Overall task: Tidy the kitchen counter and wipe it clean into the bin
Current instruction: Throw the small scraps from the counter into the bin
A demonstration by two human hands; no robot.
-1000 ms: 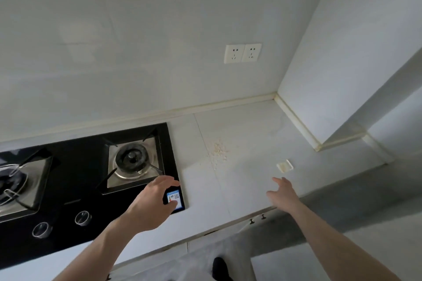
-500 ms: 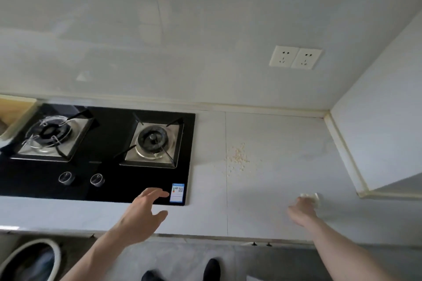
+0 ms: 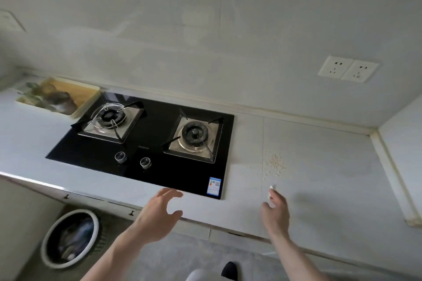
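I saw a glossy black hob (image 3: 146,164) with silver burner trays on a pale grey counter (image 3: 319,166), and a blue-and-white label (image 3: 214,186) at its near right corner. Yellowish crumbs (image 3: 272,164) speckled the counter; a white-rimmed bin (image 3: 49,242) stood near left.

Two bare forearms come into view from the 6 o'clock edge, with no sleeves, watch, bracelet or rings showing on either one. The left hand (image 3: 157,217) is bare, its fingers slim and ungloved. The right hand (image 3: 275,211) is bare too, seen from the back. At about 6 o'clock, between the arms, are the toe of a dark shoe (image 3: 229,270) and a blurred pale shape beside it.
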